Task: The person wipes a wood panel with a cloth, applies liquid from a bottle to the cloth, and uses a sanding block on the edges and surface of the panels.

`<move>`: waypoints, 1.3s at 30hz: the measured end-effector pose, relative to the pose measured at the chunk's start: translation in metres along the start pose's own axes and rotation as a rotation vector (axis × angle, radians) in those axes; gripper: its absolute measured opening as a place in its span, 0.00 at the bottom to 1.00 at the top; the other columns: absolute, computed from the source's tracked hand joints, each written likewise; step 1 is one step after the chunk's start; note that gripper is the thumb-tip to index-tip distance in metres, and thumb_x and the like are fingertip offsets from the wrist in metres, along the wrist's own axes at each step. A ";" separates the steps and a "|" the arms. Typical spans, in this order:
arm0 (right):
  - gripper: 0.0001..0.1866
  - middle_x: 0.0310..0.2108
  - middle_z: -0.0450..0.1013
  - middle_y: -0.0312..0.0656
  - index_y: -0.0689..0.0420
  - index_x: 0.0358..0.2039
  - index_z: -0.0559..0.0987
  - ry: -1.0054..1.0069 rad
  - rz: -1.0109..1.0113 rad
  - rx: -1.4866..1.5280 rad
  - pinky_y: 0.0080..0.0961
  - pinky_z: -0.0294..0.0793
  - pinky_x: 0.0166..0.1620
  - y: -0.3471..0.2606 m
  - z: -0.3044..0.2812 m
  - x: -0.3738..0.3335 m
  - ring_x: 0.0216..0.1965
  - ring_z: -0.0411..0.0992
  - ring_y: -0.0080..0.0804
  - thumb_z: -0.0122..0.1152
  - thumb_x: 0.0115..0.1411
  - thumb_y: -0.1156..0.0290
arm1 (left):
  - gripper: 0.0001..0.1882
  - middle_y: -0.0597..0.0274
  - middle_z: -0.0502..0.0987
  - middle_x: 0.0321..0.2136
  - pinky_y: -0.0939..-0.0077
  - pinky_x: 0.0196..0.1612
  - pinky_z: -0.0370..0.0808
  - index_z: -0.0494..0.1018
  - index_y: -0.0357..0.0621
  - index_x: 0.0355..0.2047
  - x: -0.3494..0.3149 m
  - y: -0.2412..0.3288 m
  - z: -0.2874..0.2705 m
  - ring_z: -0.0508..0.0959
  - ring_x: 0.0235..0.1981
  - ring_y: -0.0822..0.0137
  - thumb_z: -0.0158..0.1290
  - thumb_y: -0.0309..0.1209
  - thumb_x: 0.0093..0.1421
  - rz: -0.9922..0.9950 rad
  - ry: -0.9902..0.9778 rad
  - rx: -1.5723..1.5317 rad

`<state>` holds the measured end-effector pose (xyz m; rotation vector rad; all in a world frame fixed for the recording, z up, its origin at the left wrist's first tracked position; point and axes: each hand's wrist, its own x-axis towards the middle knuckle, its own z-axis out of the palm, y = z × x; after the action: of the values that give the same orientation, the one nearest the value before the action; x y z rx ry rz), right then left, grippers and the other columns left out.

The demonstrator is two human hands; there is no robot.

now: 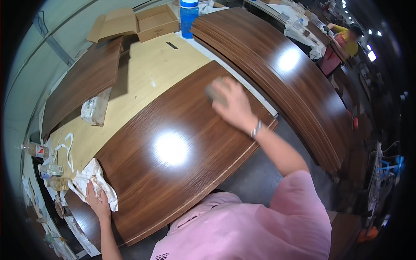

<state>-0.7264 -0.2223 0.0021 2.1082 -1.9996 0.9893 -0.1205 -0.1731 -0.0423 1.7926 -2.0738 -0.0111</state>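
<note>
A dark brown wood-grain panel [143, 186] lies across the worktable in front of me, its long near edge towards my body. My right hand [234, 102], blurred, is closed over a grey-brown pad [215, 93] on the panel's far right part. The pad's exact kind is too smeared to make out. At the panel's left end, my left hand [99, 201] presses on a crumpled white cloth [90, 175], its fingers gripping into the folds.
A tall stack of brown panels [277, 65] stands to the right. Another panel [82, 82] rests raised at the left above a wrapped block [96, 107]. Behind are an open cardboard box [158, 24] and a blue bottle [188, 19]. Small bottles [52, 170] line the left edge. A person [344, 43] works far right.
</note>
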 end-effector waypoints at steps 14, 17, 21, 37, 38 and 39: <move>0.28 0.57 0.65 0.51 0.44 0.59 0.74 0.045 0.399 -0.318 0.43 0.69 0.54 0.079 -0.065 -0.105 0.53 0.65 0.54 0.64 0.56 0.60 | 0.30 0.42 0.65 0.61 0.57 0.65 0.56 0.62 0.33 0.63 -0.002 -0.007 0.006 0.63 0.63 0.45 0.49 0.29 0.61 -0.027 0.001 -0.013; 0.29 0.57 0.64 0.54 0.49 0.60 0.73 0.145 0.654 -0.176 0.44 0.67 0.57 0.070 -0.098 -0.190 0.56 0.64 0.56 0.63 0.56 0.67 | 0.30 0.41 0.66 0.60 0.57 0.65 0.56 0.62 0.33 0.63 -0.002 -0.006 0.004 0.64 0.62 0.45 0.49 0.29 0.61 -0.020 0.012 0.007; 0.29 0.59 0.64 0.53 0.51 0.60 0.74 0.339 0.446 -0.276 0.47 0.66 0.57 0.033 -0.094 -0.197 0.58 0.63 0.54 0.63 0.56 0.67 | 0.29 0.40 0.67 0.59 0.56 0.65 0.58 0.62 0.30 0.62 0.001 -0.012 0.007 0.66 0.60 0.44 0.50 0.28 0.61 0.027 0.020 -0.011; 0.32 0.60 0.61 0.55 0.49 0.63 0.70 0.338 0.294 -0.249 0.48 0.60 0.60 0.071 -0.065 -0.185 0.55 0.61 0.57 0.62 0.56 0.66 | 0.28 0.39 0.69 0.57 0.55 0.63 0.60 0.63 0.28 0.61 0.008 -0.002 0.011 0.67 0.59 0.43 0.49 0.29 0.61 0.040 0.018 -0.070; 0.33 0.61 0.59 0.56 0.50 0.63 0.69 0.398 0.347 -0.159 0.49 0.58 0.61 0.045 -0.050 -0.187 0.56 0.60 0.57 0.62 0.56 0.65 | 0.28 0.39 0.69 0.57 0.55 0.64 0.60 0.63 0.29 0.61 0.007 -0.002 0.009 0.67 0.59 0.43 0.50 0.29 0.61 0.046 0.026 -0.057; 0.34 0.61 0.58 0.57 0.50 0.64 0.69 0.406 0.381 -0.120 0.48 0.58 0.61 0.026 -0.040 -0.194 0.57 0.59 0.57 0.62 0.55 0.64 | 0.28 0.39 0.69 0.57 0.55 0.64 0.60 0.63 0.29 0.61 0.007 -0.002 0.008 0.67 0.59 0.43 0.50 0.29 0.61 0.044 0.033 -0.059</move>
<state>-0.7555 -0.0384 -0.0709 1.3542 -2.2056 1.1953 -0.1216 -0.1825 -0.0481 1.7014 -2.0675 -0.0302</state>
